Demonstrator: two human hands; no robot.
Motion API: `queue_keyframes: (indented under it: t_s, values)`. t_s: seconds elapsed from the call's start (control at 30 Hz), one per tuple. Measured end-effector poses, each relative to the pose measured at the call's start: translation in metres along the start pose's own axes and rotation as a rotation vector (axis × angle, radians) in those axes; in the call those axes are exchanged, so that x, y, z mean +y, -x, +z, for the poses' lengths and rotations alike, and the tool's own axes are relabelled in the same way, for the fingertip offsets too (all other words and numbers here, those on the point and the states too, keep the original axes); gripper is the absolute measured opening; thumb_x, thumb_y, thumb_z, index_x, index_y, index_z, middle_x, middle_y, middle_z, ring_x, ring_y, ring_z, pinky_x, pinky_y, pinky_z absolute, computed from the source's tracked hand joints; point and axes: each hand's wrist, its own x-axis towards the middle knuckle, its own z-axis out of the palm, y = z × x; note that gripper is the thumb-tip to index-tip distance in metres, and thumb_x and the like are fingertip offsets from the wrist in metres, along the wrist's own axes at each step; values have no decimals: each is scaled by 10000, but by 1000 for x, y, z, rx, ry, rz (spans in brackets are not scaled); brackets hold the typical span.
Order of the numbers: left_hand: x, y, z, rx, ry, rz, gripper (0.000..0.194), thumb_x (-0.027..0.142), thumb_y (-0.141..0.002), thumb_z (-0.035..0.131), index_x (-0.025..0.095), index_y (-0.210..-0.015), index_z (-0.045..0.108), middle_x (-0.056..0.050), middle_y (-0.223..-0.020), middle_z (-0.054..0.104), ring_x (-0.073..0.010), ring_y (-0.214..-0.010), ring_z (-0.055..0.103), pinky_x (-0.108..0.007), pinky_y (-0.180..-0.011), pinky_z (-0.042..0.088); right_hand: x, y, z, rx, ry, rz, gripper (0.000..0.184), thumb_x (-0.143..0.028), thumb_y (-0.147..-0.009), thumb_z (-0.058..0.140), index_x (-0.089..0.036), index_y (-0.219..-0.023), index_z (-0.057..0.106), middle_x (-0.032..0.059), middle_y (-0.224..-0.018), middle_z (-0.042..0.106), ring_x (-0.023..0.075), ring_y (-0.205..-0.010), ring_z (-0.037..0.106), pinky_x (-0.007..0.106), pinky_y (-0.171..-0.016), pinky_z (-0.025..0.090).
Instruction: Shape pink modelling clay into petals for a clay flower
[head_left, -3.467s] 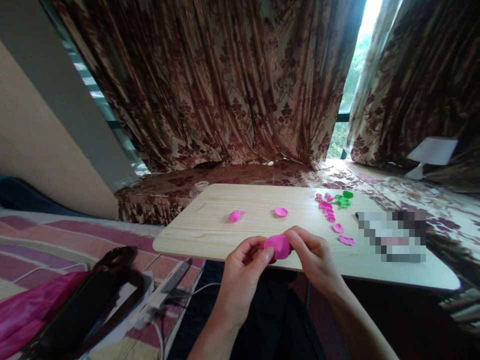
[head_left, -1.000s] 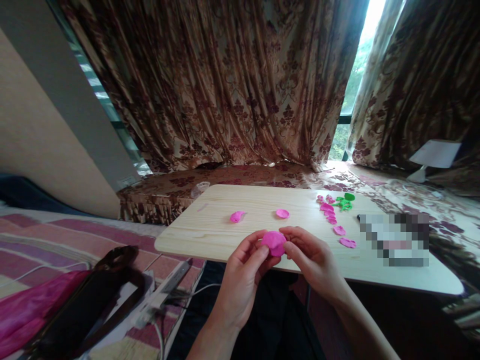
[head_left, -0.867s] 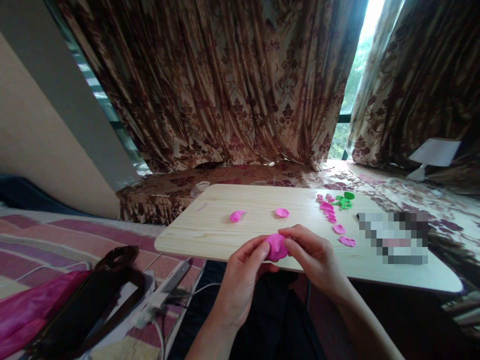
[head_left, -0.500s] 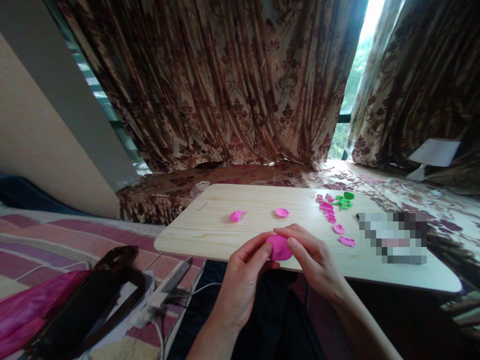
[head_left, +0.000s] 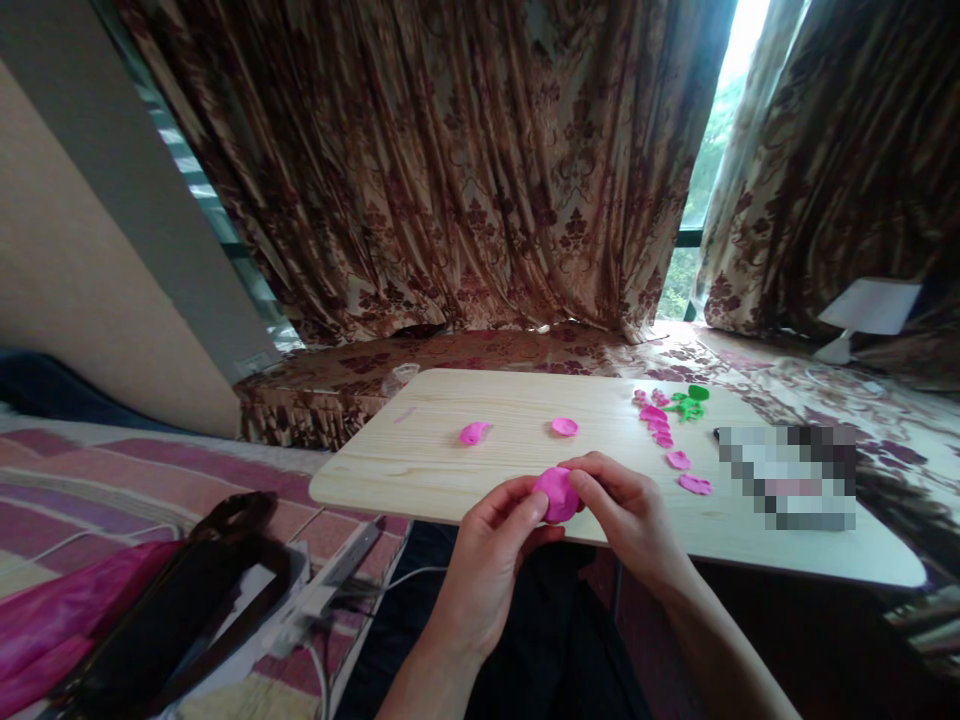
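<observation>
A flattened round piece of pink modelling clay [head_left: 556, 494] is pinched between both hands over the near edge of the table. My left hand [head_left: 496, 535] grips its left side, thumb on the face. From the right, my right hand [head_left: 628, 505] closes thumb and fingers on its upper rim; some fingertips are hidden behind it. Beyond the hands lie a pink clay disc [head_left: 565, 427] and a lump of pink clay [head_left: 473, 433]. Several pink clay pieces [head_left: 658, 425] run in a row on the right, beside green clay pieces [head_left: 688, 405].
The light wooden table [head_left: 390, 470] stands before me. A pixelated object [head_left: 787, 475] lies at its right. A clear container [head_left: 400, 378] is behind the far left corner. On the bed to the left are a dark bag [head_left: 161, 610] and a power strip [head_left: 337, 565]. A white lamp [head_left: 870, 305] stands far right.
Both hands still hold the pink clay. My right thumb and fingers have shifted slightly up along its rim, and the clay's face has turned a little. The other pieces have stayed put.
</observation>
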Motion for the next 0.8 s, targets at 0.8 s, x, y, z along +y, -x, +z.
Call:
queue_keyframes:
  t_s: [0.8]
  values:
    - [-21, -30, -8, 28, -32, -47, 300, 276, -731, 661, 167, -1005, 606, -70, -941, 668, -138, -747, 639, -303, -744, 529, 29, -18, -11, -26, -100, 198, 377, -396, -866, 472, -158, -1118, 616, 61, -868, 664, 147, -706, 603, 276, -602, 502]
